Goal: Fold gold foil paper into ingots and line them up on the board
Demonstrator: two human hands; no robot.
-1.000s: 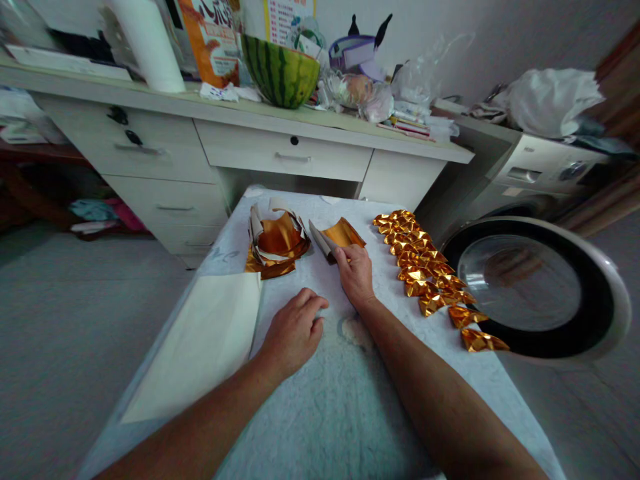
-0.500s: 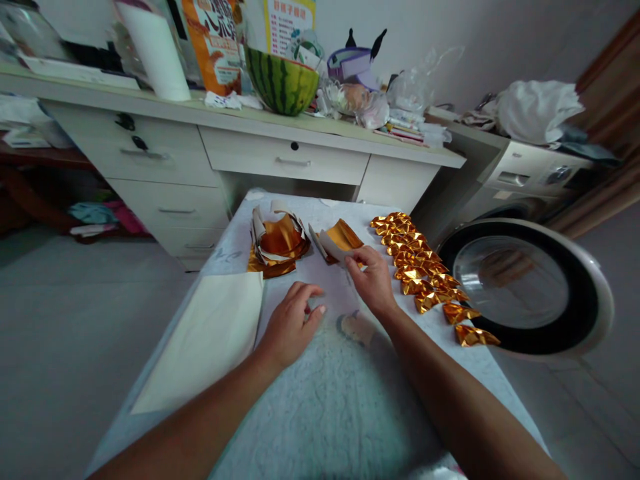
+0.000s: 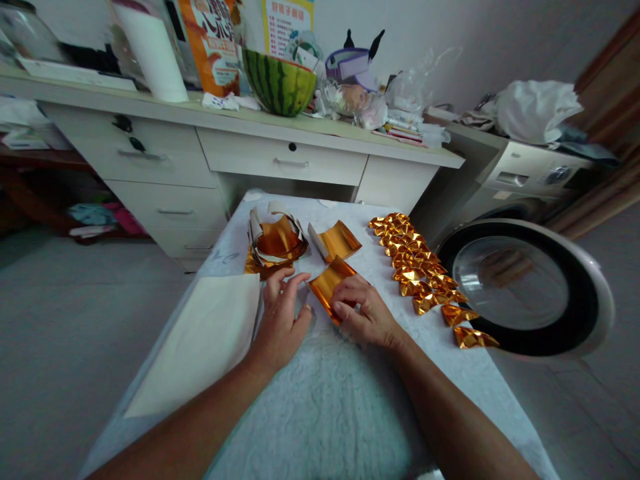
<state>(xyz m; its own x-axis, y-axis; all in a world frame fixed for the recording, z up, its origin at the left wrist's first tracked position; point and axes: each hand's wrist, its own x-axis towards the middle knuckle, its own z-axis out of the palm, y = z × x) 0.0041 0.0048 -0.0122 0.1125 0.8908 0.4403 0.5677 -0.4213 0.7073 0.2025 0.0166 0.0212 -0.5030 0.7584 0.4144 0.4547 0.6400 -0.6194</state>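
My right hand [image 3: 361, 308] grips the near right part of a sheet of gold foil paper [image 3: 327, 283], its shiny side up and its edges curling. Close to that sheet's left corner is my left hand [image 3: 286, 313], fingers apart and holding nothing. Just beyond lies a small curled stack of gold foil paper [image 3: 341, 240]. A larger pile of curled foil sheets [image 3: 277, 239], with pale backs showing, sits at the far left of the table. Folded gold foil pieces [image 3: 413, 257] form a long row along the right side.
A cream paper sheet [image 3: 200, 347] lies on the cloth-covered table [image 3: 320, 407] at left. Past the right edge stands the open round washing machine door [image 3: 525, 287]. Behind, a white desk [image 3: 290, 157] carries half a watermelon [image 3: 279, 83], bags and other items.
My right hand has drawn a foil sheet off the small stack toward me and turned its gold side up. My left hand has moved slightly, its fingers now more extended.
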